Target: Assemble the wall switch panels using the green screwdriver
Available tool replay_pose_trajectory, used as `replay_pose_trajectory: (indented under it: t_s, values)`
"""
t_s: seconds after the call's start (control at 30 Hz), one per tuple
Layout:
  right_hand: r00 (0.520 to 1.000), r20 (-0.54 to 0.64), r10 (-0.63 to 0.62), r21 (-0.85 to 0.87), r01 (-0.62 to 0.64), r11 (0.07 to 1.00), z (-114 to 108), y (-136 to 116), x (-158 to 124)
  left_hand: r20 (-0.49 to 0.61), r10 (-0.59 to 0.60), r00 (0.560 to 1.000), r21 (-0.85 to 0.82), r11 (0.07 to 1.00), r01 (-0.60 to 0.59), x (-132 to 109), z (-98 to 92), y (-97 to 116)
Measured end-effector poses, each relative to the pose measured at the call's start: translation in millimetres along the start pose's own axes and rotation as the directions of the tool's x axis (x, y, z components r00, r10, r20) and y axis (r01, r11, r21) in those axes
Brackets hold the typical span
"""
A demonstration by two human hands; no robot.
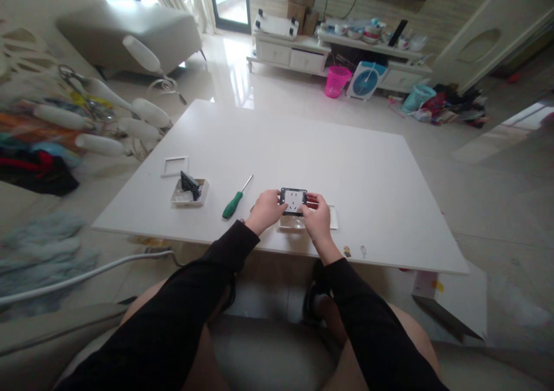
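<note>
Left hand (267,209) and right hand (318,218), turned inward, pinch the socket (294,200) by opposite sides.

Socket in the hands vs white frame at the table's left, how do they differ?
Pose: the socket is held between the left hand and right hand; the white frame lies on the table.
Color: the socket's white face has a dark rim; the white frame is all white.
Middle: the socket's is slotted, the white frame's open.
Shared: rectangular outline.
</note>
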State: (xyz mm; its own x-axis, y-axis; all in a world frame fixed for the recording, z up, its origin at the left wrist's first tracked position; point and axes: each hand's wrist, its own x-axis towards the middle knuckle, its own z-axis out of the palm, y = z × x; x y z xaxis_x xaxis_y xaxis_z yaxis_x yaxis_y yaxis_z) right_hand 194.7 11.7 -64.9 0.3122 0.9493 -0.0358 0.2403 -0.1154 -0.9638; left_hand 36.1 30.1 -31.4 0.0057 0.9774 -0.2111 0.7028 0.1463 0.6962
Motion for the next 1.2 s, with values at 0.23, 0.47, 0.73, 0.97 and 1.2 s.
replay_pose_trajectory:
  t_s: [0.23, 0.47, 0.73, 0.97, 1.2]
  values:
    - [0.995, 0.091, -0.038, -0.224, 0.058, 0.973, -4, 6, 1, 0.191, -0.039, 0.981, 0.129, 0.992, 0.014, -3, 10.1, 1]
    - [0.991, 0.135, 0.003, -0.377, 0.048, 0.925, -11, 10, -4, 0.202, 0.022, 0.979, 0.285, 0.955, -0.080, -8, 22.6, -3]
    - [0.981, 0.194, 0.009, -0.498, 0.091, 0.862, -9, 15, -6, 0.233, 0.102, 0.967, 0.359, 0.915, -0.183, -9, 23.1, -7]
    - [0.973, 0.229, 0.018, -0.549, 0.114, 0.828, -8, 14, -7, 0.207, 0.103, 0.973, 0.418, 0.890, -0.183, -15, 19.7, -6]
    - [0.965, 0.260, 0.028, -0.565, 0.129, 0.815, -7, 14, -10, 0.253, 0.096, 0.963, 0.405, 0.893, -0.195, -12, 19.0, -10]
